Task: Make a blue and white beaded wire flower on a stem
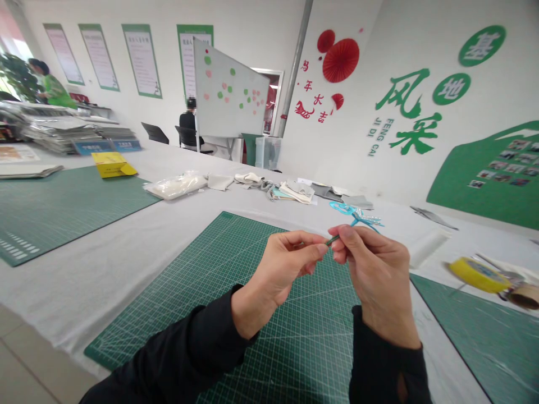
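Ornament (357,215) bright blue with silvery-white bits, stem (332,240) dark green. Mat (202,272) green, fine white grid all over. Sleeves (181,348) plain black. Tape (478,275) loud yellow, box (112,165) yellow too. Tablecloth (96,280) pale grey-white. Whiteboard (231,95) dotted pink and green.

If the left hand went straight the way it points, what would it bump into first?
Probably the right hand, across a short gap: the left hand points toward it, and both seem to pinch the same thin green stem. Depth is unclear here.

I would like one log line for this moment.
left hand: pinching green stem | right hand: pinching same stem | blue ornament: just beyond right hand | beneath: green cutting mat
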The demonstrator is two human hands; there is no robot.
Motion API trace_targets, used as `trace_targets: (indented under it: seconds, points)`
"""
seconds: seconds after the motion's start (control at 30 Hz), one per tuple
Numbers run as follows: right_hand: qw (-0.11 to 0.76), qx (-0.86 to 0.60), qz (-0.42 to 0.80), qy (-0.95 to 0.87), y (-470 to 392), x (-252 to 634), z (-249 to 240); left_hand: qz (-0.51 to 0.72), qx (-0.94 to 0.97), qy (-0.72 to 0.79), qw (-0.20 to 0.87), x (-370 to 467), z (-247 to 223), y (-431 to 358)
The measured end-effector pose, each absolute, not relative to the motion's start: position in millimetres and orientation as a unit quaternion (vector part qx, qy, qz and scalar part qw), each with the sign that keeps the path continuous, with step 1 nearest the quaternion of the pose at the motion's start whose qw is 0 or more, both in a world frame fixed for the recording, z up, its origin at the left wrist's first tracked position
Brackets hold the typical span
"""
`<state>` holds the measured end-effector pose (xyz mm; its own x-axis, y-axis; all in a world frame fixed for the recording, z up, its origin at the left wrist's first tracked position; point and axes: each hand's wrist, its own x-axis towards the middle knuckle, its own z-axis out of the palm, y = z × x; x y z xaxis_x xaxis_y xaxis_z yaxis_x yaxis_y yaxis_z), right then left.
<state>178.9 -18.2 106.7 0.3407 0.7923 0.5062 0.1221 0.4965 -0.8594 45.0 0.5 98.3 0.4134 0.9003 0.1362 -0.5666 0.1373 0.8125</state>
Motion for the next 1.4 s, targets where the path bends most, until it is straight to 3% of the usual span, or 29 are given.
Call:
trace_targets:
  seconds: [0.3, 0.53, 0.9, 1.2, 1.4]
  points:
    - [0.687, -0.447, 0.228, -0.526, -17.4, 173.7, 109.5, 0.514, 0.426, 0.231, 0.708, 44.9, 101.8, -0.1]
    - [0.583, -0.504, 0.308, -0.558, -18.2, 175.5, 109.5, 0.503, 0.416, 0.252, 0.714, 43.3, 99.3, 6.1]
    - [0.641, -0.497, 0.175, -0.558, -18.5, 172.4, 109.0, 0.518, 0.409, 0.242, 0.711, 48.4, 97.5, 2.3]
    - [0.655, -0.495, 0.139, -0.553, -20.5, 168.7, 108.6, 0.545, 0.426, 0.242, 0.68, 50.6, 97.2, 1.3]
    - [0.589, -0.554, 0.17, -0.564, -23.3, 169.9, 110.5, 0.547, 0.437, 0.254, 0.667, 49.0, 98.1, 2.7]
